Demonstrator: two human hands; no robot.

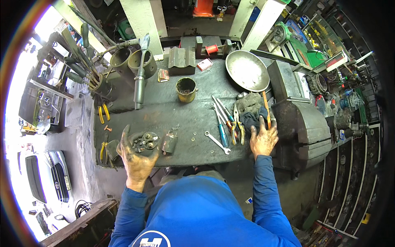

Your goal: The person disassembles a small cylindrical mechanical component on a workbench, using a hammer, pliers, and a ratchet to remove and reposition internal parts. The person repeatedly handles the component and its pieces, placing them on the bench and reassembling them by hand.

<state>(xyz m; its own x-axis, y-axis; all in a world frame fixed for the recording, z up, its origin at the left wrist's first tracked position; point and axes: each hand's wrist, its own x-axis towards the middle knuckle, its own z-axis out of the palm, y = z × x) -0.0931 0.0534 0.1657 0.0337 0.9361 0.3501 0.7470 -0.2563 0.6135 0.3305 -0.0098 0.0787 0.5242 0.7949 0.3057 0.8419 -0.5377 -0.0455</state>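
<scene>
A round metal part with bolt terminals (pixel 149 140) is held in my left hand (pixel 138 160), its index finger raised apart and its thumb at the part's lower right. A dark metal cylinder (pixel 170 143) stands just right of it. My right hand (pixel 264 138) grips a bunched dark cloth (pixel 251 119), fingertips beside an orange strip (pixel 266 108). Left of that hand lie pliers (pixel 235 124), a blue-handled screwdriver (pixel 223 135), more long tools and a combination wrench (pixel 217 143) on the dark bench (pixel 189 156).
A yellowish cup (pixel 186 89), steel bowl (pixel 247 71) and grooved block (pixel 182 61) sit toward the back. Tool holders (pixel 141 64) and yellow-handled pliers (pixel 103 113) are at left, a large vise (pixel 300 136) at right. Beyond are a white car (pixel 45 177) and cluttered shelving (pixel 325 86).
</scene>
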